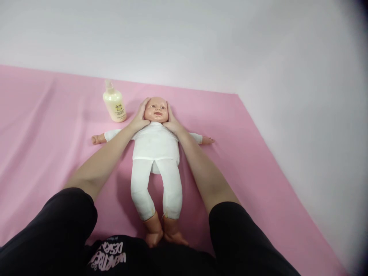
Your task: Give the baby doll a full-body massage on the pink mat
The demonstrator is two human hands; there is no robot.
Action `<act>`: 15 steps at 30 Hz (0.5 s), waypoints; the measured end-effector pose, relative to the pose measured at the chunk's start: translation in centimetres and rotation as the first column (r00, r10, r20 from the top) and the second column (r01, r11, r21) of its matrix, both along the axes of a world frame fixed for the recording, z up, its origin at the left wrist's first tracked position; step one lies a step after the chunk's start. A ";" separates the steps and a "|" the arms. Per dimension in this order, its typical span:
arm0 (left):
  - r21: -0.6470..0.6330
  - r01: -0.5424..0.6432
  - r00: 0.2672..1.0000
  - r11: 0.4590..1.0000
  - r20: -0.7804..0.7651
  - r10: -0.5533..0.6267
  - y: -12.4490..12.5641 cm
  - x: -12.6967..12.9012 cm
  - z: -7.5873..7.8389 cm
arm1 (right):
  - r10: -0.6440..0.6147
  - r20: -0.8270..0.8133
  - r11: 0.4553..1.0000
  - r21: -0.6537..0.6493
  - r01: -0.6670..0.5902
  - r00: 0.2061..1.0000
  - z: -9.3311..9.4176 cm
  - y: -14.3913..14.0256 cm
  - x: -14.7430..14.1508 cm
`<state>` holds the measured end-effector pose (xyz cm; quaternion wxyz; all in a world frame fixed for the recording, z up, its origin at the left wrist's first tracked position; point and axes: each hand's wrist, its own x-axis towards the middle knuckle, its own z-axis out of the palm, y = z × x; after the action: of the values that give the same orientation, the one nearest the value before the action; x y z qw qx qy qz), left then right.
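Observation:
A baby doll [156, 142] in white cloth lies on its back, its head away from me and its feet close to my body. Both its arms stretch out sideways. My left hand [141, 116] is cupped against the left side of the doll's head, thumb near the neck. Against the right side rests my right hand [173, 122], its thumb also by the neck and collar. Between them the two palms hold the head; the fingers are partly hidden behind it.
A pump bottle [115, 102] of pale yellow liquid stands left of the doll's head, beyond its outstretched arm. Pink cloth [230, 161] covers the table, with soft folds at the left. Its far edge meets a pale grey-white surface [184, 46].

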<state>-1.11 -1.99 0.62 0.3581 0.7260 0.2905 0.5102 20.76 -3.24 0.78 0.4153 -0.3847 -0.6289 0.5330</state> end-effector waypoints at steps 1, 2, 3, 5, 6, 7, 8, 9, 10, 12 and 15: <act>-0.007 0.015 1.000 1.000 -0.004 -0.015 -0.3 0.0 0.3 | 0.010 -0.014 1.000 -0.011 -0.010 1.000 0.0 0.0 0.0; -0.018 0.028 1.000 0.999 -0.005 -0.028 -0.5 -0.1 0.5 | 0.019 -0.031 1.000 -0.022 -0.020 0.999 -0.1 0.1 0.1; -0.031 0.039 0.999 0.999 -0.003 -0.039 -0.7 -0.1 0.7 | 0.028 -0.049 0.999 -0.035 -0.029 0.998 -0.2 0.2 0.1; -0.050 0.048 0.999 0.998 0.002 -0.048 -1.0 0.0 1.0 | 0.034 -0.079 0.997 -0.062 -0.039 0.996 -0.5 0.5 0.1; -0.056 0.048 0.999 0.997 0.004 -0.048 -1.1 0.0 1.1 | 0.034 -0.088 0.996 -0.076 -0.041 0.996 -0.7 0.7 0.1; -0.062 0.047 0.999 0.997 0.007 -0.047 -1.2 0.0 1.1 | 0.032 -0.092 0.995 -0.087 -0.040 0.995 -0.9 0.8 0.1; -0.068 0.046 0.999 0.997 0.009 -0.046 -1.3 0.1 1.1 | 0.028 -0.095 0.995 -0.092 -0.037 0.995 -1.1 1.0 0.1; -0.073 0.046 0.999 0.996 0.011 -0.045 -1.3 0.1 1.1 | 0.025 -0.098 0.995 -0.091 -0.034 0.995 -1.2 1.1 0.1; -0.076 0.047 0.999 0.996 0.012 -0.046 -1.3 0.1 1.1 | 0.023 -0.102 0.996 -0.086 -0.032 0.995 -1.2 1.2 0.1; -0.074 0.051 0.999 0.996 0.018 -0.050 -1.1 0.1 0.9 | 0.020 -0.105 0.997 -0.071 -0.027 0.994 -1.1 1.2 0.1; -0.059 0.061 0.998 0.996 0.029 -0.059 -0.6 -0.1 0.6 | 0.012 -0.089 0.998 -0.060 -0.018 0.996 -0.8 1.0 0.1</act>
<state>-1.17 -2.62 1.23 0.3987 0.7164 0.2791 0.5000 20.85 -2.19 -0.02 0.4269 -0.3683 -0.5961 0.5716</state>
